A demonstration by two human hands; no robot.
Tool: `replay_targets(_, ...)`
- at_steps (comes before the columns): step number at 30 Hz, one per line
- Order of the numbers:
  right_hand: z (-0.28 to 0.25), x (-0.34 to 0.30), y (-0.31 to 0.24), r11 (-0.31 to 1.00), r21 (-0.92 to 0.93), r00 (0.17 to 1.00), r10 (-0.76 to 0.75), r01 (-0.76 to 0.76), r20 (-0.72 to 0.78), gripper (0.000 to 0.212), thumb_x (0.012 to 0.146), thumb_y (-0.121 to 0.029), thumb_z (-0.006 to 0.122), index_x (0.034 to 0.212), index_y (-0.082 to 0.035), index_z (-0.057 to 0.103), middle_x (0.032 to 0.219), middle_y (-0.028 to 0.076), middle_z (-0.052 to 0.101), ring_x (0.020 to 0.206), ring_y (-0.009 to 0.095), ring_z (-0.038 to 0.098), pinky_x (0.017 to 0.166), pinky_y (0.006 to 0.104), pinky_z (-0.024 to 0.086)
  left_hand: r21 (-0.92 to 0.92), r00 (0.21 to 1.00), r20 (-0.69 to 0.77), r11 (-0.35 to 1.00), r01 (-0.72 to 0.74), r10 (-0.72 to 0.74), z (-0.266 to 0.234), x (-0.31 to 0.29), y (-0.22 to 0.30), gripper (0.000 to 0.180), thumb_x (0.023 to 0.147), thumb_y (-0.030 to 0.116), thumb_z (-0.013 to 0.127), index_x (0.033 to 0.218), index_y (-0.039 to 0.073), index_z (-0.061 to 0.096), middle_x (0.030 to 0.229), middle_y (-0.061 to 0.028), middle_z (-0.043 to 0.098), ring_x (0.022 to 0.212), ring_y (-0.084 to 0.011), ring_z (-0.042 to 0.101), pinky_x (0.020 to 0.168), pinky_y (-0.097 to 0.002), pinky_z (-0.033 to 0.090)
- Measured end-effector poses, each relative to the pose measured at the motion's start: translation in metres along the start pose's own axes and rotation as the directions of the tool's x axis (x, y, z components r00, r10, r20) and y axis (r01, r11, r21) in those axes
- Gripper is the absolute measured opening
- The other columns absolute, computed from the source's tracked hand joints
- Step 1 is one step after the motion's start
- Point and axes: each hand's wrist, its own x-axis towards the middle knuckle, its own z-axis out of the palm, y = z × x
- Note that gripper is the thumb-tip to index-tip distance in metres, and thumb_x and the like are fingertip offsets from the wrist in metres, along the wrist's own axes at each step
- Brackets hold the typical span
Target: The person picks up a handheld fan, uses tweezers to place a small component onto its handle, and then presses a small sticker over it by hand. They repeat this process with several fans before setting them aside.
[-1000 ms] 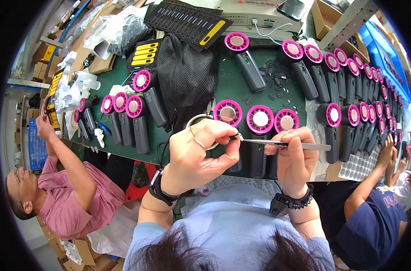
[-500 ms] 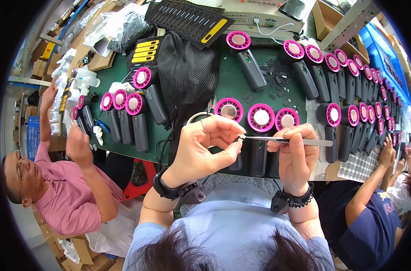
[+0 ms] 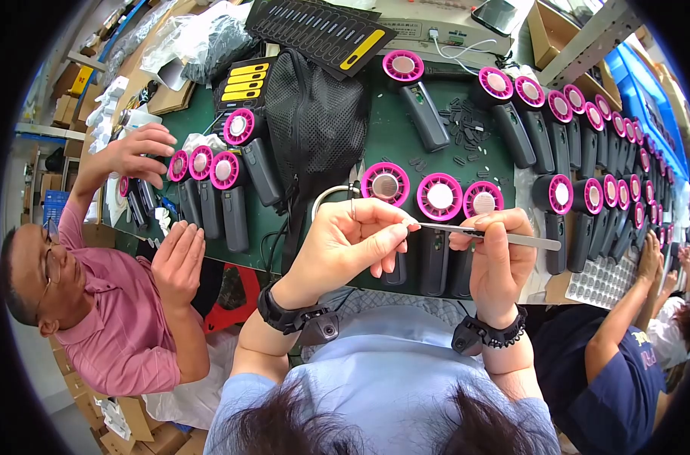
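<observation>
My right hand (image 3: 500, 262) grips a pair of metal tweezers (image 3: 523, 241), its tip pointing left. That tip meets the fingertips of my left hand (image 3: 352, 243), which are pinched together. Whatever small piece lies between thumb and forefinger is mostly covered by them. Just beyond and below my hands lie several dark grey handheld fans with pink round heads; one pink head (image 3: 385, 184) shows behind my left hand, another (image 3: 439, 196) sits between the hands, and a third (image 3: 483, 199) is near the right hand.
Rows of similar fans (image 3: 561, 192) fill the right side. Small black pieces (image 3: 466, 125) lie scattered on the green table (image 3: 345, 262). A black mesh bag (image 3: 314, 114) stands left of centre. A co-worker in a pink shirt (image 3: 121, 318) reaches toward fans at left; another person sits at right.
My left fingertips have closed over the small pale piece that showed at the tweezer tip. The co-worker at left has moved both hands toward the fans on that side.
</observation>
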Motion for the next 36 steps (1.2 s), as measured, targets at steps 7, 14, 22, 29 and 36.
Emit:
replay_targets(7, 0.001, -0.002, 0.001, 0.996, -0.07, 0.999, -0.049, 0.049, 0.011, 0.018, 0.102, -0.016, 0.047, 0.098, 0.0, 0.053, 0.085, 0.012, 0.062, 0.073, 0.018, 0.063, 0.065, 0.0294, 0.05, 0.066, 1.0, 0.006, 0.998, 0.001, -0.001, -0.003, 0.001, -0.002, 0.016, 0.093, 0.009, 0.063, 0.102, -0.003, 0.067, 0.081, -0.0021, 0.065, 0.061, -0.0035, 0.058, 0.052, -0.0164, 0.046)
replay_targets(14, 0.002, -0.004, 0.004, 0.997, -0.059, 0.998, -0.038, 0.041, 0.041, 0.017, 0.101, -0.016, 0.047, 0.098, 0.0, 0.053, 0.087, 0.013, 0.063, 0.073, 0.019, 0.063, 0.064, 0.0293, 0.051, 0.371, 0.971, -0.079, 0.911, -0.182, 0.226, 0.0, -0.005, -0.017, 0.013, 0.09, 0.007, 0.064, 0.098, -0.002, 0.068, 0.079, -0.0002, 0.064, 0.063, -0.0016, 0.058, 0.055, -0.0151, 0.045)
replay_targets(22, -0.004, 0.001, 0.007, 0.999, -0.029, 0.999, -0.03, 0.031, 0.045, 0.018, 0.101, -0.014, 0.047, 0.098, 0.001, 0.055, 0.087, 0.012, 0.063, 0.075, 0.017, 0.064, 0.067, 0.0277, 0.052, 0.329, 0.934, -0.209, 0.921, -0.211, 0.288, -0.015, -0.014, -0.023, 0.012, 0.09, 0.006, 0.064, 0.097, -0.002, 0.069, 0.079, -0.0004, 0.064, 0.066, -0.0026, 0.057, 0.058, -0.0166, 0.046)
replay_targets(29, -0.012, 0.001, 0.025, 0.954, -0.271, 0.969, 0.178, -0.128, 0.171, 0.016, 0.1, -0.009, 0.05, 0.097, 0.004, 0.059, 0.088, 0.009, 0.063, 0.081, 0.013, 0.065, 0.074, 0.0264, 0.053, 0.272, 0.95, -0.268, 0.958, -0.087, 0.162, -0.037, -0.038, -0.043, 0.014, 0.092, 0.008, 0.064, 0.1, -0.002, 0.07, 0.08, -0.0006, 0.063, 0.065, -0.0029, 0.057, 0.058, -0.0175, 0.047)
replay_targets(36, -0.007, 0.002, 0.04, 0.938, -0.317, 0.96, 0.206, -0.139, 0.19, 0.014, 0.1, -0.008, 0.051, 0.098, 0.004, 0.058, 0.088, 0.007, 0.064, 0.08, 0.012, 0.065, 0.076, 0.0255, 0.053, 0.251, 0.959, -0.258, 0.967, -0.051, 0.118, -0.036, -0.043, -0.054, 0.014, 0.092, 0.008, 0.063, 0.1, -0.002, 0.07, 0.081, -0.0019, 0.063, 0.064, -0.0035, 0.056, 0.058, -0.0175, 0.046)
